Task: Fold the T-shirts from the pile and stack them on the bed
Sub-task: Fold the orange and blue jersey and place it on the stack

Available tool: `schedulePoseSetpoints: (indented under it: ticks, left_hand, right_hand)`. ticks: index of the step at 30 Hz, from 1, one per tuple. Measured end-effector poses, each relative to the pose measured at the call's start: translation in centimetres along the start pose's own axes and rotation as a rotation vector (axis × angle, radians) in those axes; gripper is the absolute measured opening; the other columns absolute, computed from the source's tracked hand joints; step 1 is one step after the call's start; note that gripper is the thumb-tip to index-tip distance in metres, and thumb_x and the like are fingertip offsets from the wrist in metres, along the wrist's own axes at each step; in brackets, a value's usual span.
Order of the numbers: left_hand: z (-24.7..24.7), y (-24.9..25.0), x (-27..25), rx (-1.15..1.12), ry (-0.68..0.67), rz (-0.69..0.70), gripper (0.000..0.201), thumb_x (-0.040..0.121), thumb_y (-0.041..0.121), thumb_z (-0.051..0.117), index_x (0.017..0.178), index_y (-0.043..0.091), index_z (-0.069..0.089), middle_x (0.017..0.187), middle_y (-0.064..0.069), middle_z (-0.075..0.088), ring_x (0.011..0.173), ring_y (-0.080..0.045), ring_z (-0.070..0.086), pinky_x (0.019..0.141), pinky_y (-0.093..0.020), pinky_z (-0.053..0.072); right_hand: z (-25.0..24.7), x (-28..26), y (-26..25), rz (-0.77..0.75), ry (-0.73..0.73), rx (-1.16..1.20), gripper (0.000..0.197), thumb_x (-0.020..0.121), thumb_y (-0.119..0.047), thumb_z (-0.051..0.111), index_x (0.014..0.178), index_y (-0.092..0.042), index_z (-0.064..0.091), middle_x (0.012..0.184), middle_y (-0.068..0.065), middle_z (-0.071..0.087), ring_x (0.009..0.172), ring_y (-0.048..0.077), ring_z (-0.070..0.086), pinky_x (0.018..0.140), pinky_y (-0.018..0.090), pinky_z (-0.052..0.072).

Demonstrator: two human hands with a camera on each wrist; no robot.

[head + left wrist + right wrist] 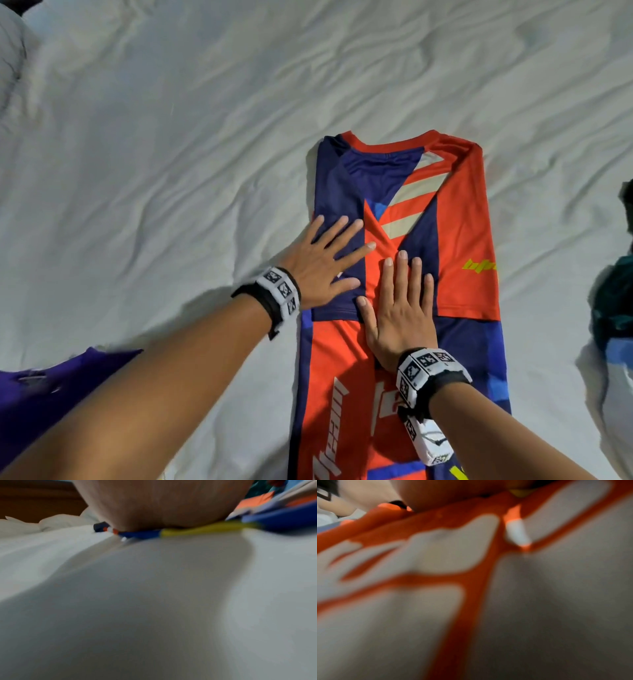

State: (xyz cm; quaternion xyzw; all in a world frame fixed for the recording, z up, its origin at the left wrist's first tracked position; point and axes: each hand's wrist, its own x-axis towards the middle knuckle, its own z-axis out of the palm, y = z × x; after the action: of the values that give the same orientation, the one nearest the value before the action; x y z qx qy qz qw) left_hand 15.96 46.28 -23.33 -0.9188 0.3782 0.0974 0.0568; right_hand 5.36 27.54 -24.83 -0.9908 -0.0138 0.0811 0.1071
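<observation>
A red and navy T-shirt (459, 219) lies flat on the white bed sheet (171, 154), collar away from me, both sleeves folded in over its middle. My left hand (329, 260) lies flat with straight, spread fingers on the folded navy sleeve. Beside it my right hand (400, 305) presses flat on the red centre. In the left wrist view the heel of the hand (161, 503) sits on the shirt's blue and yellow edge (197, 530). The right wrist view is blurred, filled with the shirt's red cloth and white lettering (447, 550).
A pile of clothes (613, 308), dark teal and light blue, sits at the right edge of the bed. A purple garment (44, 387) lies at the lower left. A rumpled white pillow or cover (10, 61) is at the top left.
</observation>
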Motion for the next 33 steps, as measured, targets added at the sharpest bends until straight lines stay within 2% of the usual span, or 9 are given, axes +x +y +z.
schedulePoseSetpoints:
  ticks: [5,9,12,14,18,22,25,30,33]
  left_hand:
    - [-0.6,-6.5,2.4,0.071,0.027,0.06,0.069,0.104,0.067,0.013,0.163,0.036,-0.004,0.171,-0.007,-0.008,0.158,-0.027,-0.004,0.125,-0.057,0.006]
    - [-0.6,-9.0,4.5,0.064,0.014,-0.003,0.067,0.104,0.067,0.006,0.16,0.038,-0.013,0.171,-0.003,-0.014,0.158,-0.025,-0.008,0.124,-0.058,0.004]
    - [-1.0,-10.1,5.6,0.066,-0.019,-0.081,0.065,0.103,0.065,-0.001,0.16,0.036,-0.015,0.171,-0.002,-0.013,0.158,-0.025,-0.005,0.124,-0.058,0.005]
    - [-1.6,-10.2,6.1,0.08,-0.031,-0.15,0.065,0.104,0.06,0.002,0.162,0.032,-0.011,0.171,-0.005,-0.009,0.158,-0.028,-0.003,0.123,-0.061,0.005]
    - [-3.7,-4.6,4.9,-0.003,0.077,-0.337,0.071,0.102,0.046,0.023,0.164,0.014,0.005,0.169,-0.018,-0.007,0.156,-0.04,-0.004,0.12,-0.069,0.006]
    - [-2.0,5.1,-0.7,-0.123,0.012,-0.228,0.073,0.103,0.054,0.029,0.164,0.018,0.01,0.17,-0.015,-0.001,0.157,-0.034,0.001,0.121,-0.065,0.008]
    - [0.9,4.8,-4.2,-0.107,-0.044,-0.285,0.07,0.104,0.056,0.022,0.164,0.024,0.006,0.171,-0.011,0.001,0.157,-0.031,0.007,0.118,-0.065,0.014]
    - [0.5,4.0,-5.9,-0.204,-0.008,-0.646,0.068,0.104,0.049,0.022,0.163,0.02,0.003,0.171,-0.014,-0.002,0.157,-0.034,-0.001,0.12,-0.068,0.005]
    - [0.5,7.1,-7.3,-0.206,-0.007,-0.522,0.07,0.103,0.051,0.016,0.164,0.018,0.005,0.171,-0.013,-0.001,0.157,-0.034,0.002,0.12,-0.068,0.008]
  right_hand:
    - [0.4,0.0,0.1,0.007,-0.003,0.018,0.078,0.102,-0.055,0.026,0.161,-0.006,0.01,0.169,0.015,-0.004,0.156,0.034,-0.007,0.125,0.055,0.003]
    - [0.8,0.2,0.2,0.015,-0.001,0.027,0.078,0.102,-0.053,0.03,0.162,-0.007,0.01,0.169,0.014,-0.005,0.156,0.033,-0.007,0.125,0.054,0.001]
    - [0.9,0.3,0.2,0.022,-0.004,0.03,0.078,0.102,-0.053,0.029,0.162,-0.007,0.008,0.169,0.013,-0.006,0.156,0.033,-0.009,0.125,0.054,-0.001]
    - [1.0,0.3,0.2,0.025,-0.009,0.04,0.078,0.102,-0.054,0.027,0.162,-0.007,0.006,0.169,0.013,-0.007,0.156,0.033,-0.01,0.125,0.054,-0.002]
    - [1.0,0.4,0.3,0.03,-0.027,0.044,0.078,0.102,-0.054,0.025,0.162,-0.008,0.003,0.169,0.013,-0.01,0.155,0.032,-0.012,0.125,0.054,-0.004]
    - [1.1,0.4,0.4,0.027,-0.038,0.041,0.079,0.101,-0.054,0.023,0.162,-0.007,0.003,0.169,0.014,-0.009,0.155,0.033,-0.012,0.125,0.054,-0.003]
    - [1.1,0.4,0.4,0.011,-0.034,0.053,0.08,0.101,-0.054,0.025,0.162,-0.007,0.004,0.169,0.014,-0.008,0.155,0.033,-0.012,0.125,0.054,-0.004]
    - [0.9,0.3,0.1,0.015,-0.032,0.049,0.08,0.102,-0.057,0.024,0.162,-0.008,0.001,0.169,0.013,-0.01,0.155,0.031,-0.016,0.124,0.051,-0.01]
    - [0.4,0.5,0.1,0.015,-0.063,0.046,0.08,0.102,-0.059,0.02,0.162,-0.01,-0.003,0.169,0.011,-0.014,0.154,0.03,-0.018,0.123,0.051,-0.011]
